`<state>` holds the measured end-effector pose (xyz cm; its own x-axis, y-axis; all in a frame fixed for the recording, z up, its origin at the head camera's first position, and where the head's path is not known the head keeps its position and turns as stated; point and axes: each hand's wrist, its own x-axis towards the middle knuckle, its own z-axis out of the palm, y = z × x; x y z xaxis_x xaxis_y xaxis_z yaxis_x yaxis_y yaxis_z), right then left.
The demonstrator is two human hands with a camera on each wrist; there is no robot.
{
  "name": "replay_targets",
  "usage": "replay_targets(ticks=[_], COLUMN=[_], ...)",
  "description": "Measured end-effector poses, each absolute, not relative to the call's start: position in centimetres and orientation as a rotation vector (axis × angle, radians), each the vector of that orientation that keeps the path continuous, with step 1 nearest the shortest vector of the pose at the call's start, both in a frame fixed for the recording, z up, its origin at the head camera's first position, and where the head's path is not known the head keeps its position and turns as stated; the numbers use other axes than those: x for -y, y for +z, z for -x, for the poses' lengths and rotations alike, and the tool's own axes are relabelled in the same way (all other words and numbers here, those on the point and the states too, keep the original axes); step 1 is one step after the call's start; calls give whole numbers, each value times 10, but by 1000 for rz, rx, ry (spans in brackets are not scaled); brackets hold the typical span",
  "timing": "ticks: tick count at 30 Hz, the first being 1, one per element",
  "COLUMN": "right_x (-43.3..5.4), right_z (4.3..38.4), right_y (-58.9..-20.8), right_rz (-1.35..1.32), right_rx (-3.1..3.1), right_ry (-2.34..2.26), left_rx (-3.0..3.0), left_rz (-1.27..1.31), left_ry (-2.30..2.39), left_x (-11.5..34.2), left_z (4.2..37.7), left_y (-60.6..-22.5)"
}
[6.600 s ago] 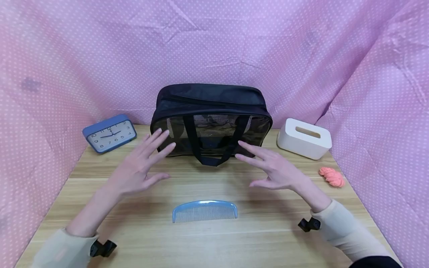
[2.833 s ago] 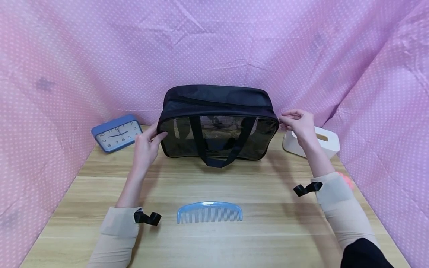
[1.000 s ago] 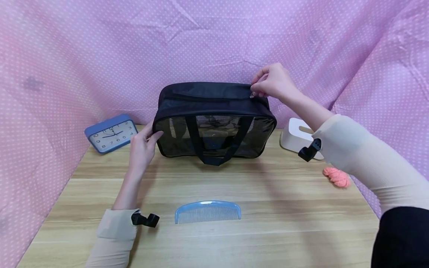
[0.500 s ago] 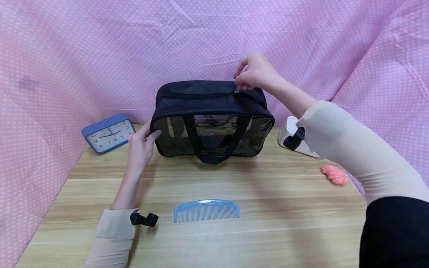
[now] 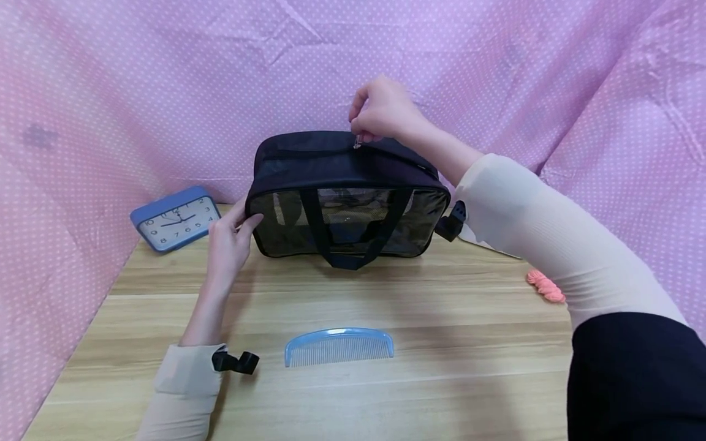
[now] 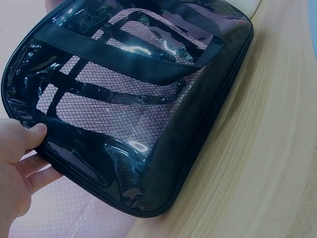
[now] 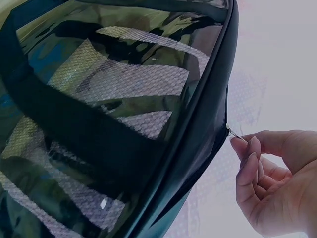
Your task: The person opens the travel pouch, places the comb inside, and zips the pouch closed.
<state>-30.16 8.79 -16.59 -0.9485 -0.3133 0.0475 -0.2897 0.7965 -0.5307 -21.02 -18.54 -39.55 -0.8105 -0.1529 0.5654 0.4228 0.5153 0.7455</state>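
A black zip-top bag (image 5: 349,202) with smoky see-through panels stands upright on a wood-grain tabletop (image 5: 353,300), its dark webbing handle (image 5: 345,263) drooping down the front. A left hand (image 5: 227,245) grips its left edge; a right hand (image 5: 386,110) pinches the metal zipper pull (image 5: 357,142) mid-top, the seam parted to the right.

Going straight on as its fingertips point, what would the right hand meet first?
Probably the black fabric top of the see-through plastic bag, past the silver metal zipper pull the right hand pinches; depth is unclear.
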Motion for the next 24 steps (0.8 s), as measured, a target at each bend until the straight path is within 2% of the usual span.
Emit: replay_targets(ticks=[24], right_x=[-27], right_z=[297], right_y=[-163], right_rz=[715], right_rx=[-3031], right_ry=[-601], left_rx=[2215], left_rz=[185], left_ry=[-1298], left_x=[185], left_z=[209], left_y=[-395])
